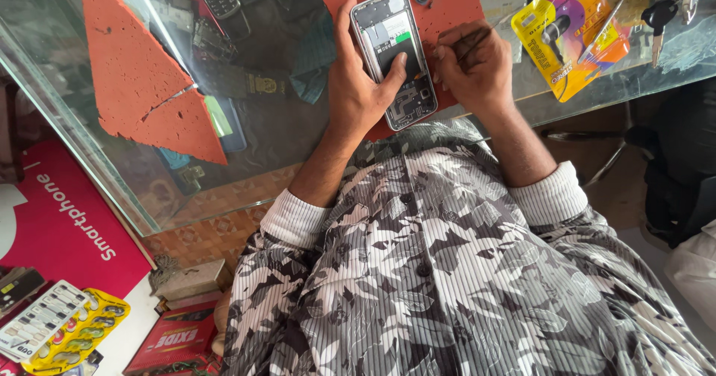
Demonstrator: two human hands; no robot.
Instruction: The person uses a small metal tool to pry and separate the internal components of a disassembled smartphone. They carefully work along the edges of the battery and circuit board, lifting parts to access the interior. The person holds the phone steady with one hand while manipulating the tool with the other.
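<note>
An opened smartphone (395, 55) with its back cover off lies on an orange-red foam mat (455, 3) on a glass counter. My left hand (362, 85) grips the phone's left edge, thumb pressed on its inner parts. My right hand (470, 66) is closed around a thin dark tool (477, 40), likely tweezers, at the phone's right edge. Patterned grey shirt sleeves with white cuffs cover both arms.
A second, torn orange mat (142, 77) lies on the glass counter (283, 130) at left. A yellow blister pack (570, 33) and keys (660, 18) sit at upper right. Old phones show under the glass. Boxes and packs are at lower left.
</note>
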